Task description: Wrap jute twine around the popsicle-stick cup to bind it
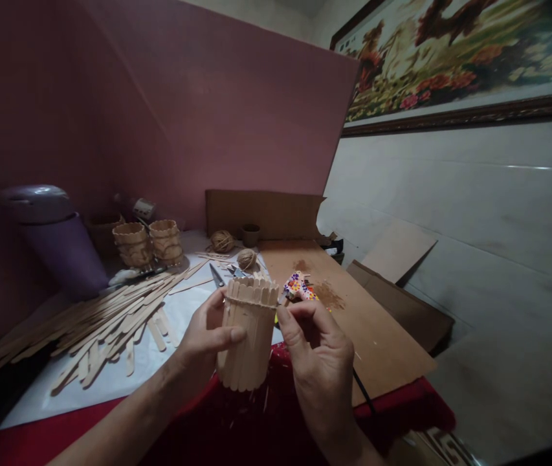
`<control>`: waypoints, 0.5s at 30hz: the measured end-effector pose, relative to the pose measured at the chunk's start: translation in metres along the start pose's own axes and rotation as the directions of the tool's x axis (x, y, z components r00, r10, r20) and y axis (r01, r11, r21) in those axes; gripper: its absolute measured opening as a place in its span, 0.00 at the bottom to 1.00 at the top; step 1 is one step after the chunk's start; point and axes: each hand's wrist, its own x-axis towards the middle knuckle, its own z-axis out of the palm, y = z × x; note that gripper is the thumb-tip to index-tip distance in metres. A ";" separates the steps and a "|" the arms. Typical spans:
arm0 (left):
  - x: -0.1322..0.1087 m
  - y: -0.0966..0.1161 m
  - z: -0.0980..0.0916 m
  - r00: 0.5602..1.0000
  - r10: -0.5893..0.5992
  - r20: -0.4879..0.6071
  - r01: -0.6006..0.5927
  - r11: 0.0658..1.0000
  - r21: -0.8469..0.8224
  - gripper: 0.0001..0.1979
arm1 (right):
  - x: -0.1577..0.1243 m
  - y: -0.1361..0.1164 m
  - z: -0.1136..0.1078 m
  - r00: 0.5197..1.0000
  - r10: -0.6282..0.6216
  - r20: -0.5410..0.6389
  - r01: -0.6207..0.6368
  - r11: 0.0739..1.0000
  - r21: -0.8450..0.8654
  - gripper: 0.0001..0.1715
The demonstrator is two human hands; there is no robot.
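Note:
A cup made of upright wooden craft sticks [246,353] is held in front of me over the table's front edge. My left hand [202,333] grips it from the left, thumb across its front. A strand of twine [251,303] runs around the cup below its scalloped rim. At the cup's right side, my right hand [321,359] pinches thumb and forefinger together where the twine meets the edge. Just behind that hand lies a flower-patterned glue gun [299,286]. Scissors [217,276] rest behind the cup, their blades showing.
Loose craft sticks [125,317] spread over white paper at left. Two finished-looking stick cups [166,243] stand behind them, beside a purple flask [62,246]. Twine balls [222,241] and a small pot [250,234] sit at the back. A brown board [377,349] covers the right.

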 end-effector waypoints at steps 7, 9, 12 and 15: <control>-0.003 0.004 0.002 0.995 -0.055 0.084 0.062 0.995 -0.081 0.26 | -0.001 -0.004 0.003 0.998 0.063 0.022 -0.065 0.993 0.099 0.12; -0.003 0.005 0.003 0.991 -0.063 0.114 0.075 0.992 -0.099 0.25 | -0.001 -0.003 0.003 0.997 0.079 0.014 -0.080 0.989 0.127 0.12; -0.004 0.006 0.004 0.987 -0.075 0.142 0.094 0.987 -0.133 0.23 | -0.002 -0.002 0.004 0.995 0.095 0.022 -0.097 0.984 0.151 0.13; -0.006 0.007 0.005 0.983 -0.090 0.158 0.114 0.982 -0.150 0.23 | -0.004 -0.002 0.004 0.993 0.107 0.043 -0.112 0.983 0.148 0.13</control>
